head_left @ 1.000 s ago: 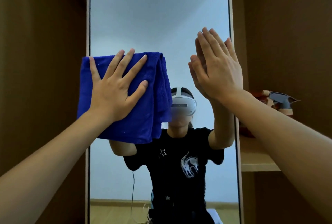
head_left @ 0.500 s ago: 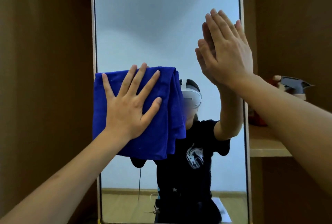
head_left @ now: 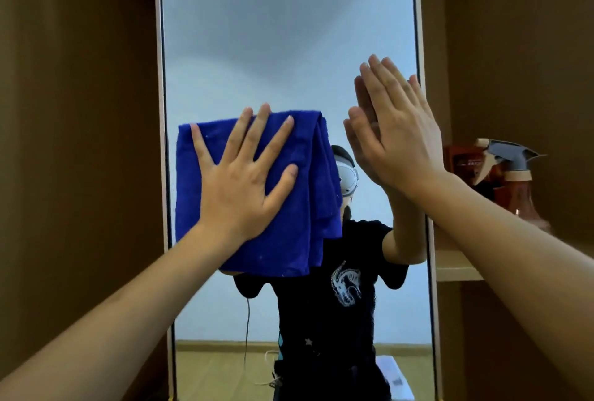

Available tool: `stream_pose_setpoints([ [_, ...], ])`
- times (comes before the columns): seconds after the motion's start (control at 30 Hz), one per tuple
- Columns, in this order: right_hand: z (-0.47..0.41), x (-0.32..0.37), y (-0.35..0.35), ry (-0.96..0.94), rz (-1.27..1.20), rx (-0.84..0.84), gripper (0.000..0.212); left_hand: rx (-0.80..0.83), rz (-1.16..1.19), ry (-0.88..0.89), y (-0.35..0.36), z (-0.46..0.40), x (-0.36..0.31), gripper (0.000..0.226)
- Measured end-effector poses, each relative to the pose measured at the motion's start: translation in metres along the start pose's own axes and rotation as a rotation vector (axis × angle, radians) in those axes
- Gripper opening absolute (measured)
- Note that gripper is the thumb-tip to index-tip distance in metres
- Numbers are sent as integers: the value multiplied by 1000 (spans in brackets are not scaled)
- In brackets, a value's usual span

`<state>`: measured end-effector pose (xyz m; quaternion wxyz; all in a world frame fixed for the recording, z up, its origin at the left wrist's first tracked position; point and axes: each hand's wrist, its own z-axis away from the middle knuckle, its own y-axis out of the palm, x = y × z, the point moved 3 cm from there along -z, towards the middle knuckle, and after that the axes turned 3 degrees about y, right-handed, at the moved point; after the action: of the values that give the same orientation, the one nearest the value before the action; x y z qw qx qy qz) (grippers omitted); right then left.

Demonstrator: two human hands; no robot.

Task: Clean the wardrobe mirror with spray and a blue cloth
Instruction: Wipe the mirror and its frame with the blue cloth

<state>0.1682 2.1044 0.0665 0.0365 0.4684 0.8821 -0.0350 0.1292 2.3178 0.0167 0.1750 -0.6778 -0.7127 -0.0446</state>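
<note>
Against the mirror (head_left: 289, 47), left of centre, the blue cloth (head_left: 289, 224) is being pressed flat by the left hand (head_left: 244, 182), fingers spread wide and straight. The right hand (head_left: 398, 140) is being braced open near the mirror's right edge, holding nothing. The spray bottle (head_left: 514, 182) is being left on the shelf (head_left: 456, 267). Wiping step judged in hand; next, the cloth is likely to be swept over uncleaned glass under even pressure.

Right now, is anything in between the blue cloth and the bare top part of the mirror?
Nothing visible. The folded blue cloth lies under the left hand, and the tall wardrobe mirror above it shows bare glass.
</note>
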Motion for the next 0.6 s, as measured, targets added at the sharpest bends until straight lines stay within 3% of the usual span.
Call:
stream_pose_setpoints([
  [0.2, 29, 4, -1, -5, 31, 27, 58, 57, 2, 125, 1, 7, -1, 59],
  [0.37, 47, 7, 1, 29, 62, 26, 57, 45, 7, 62, -4, -15, 12, 58],
  [0.6, 68, 9, 1, 36, 62, 23, 56, 17, 18, 76, 7, 41, -18, 61],
])
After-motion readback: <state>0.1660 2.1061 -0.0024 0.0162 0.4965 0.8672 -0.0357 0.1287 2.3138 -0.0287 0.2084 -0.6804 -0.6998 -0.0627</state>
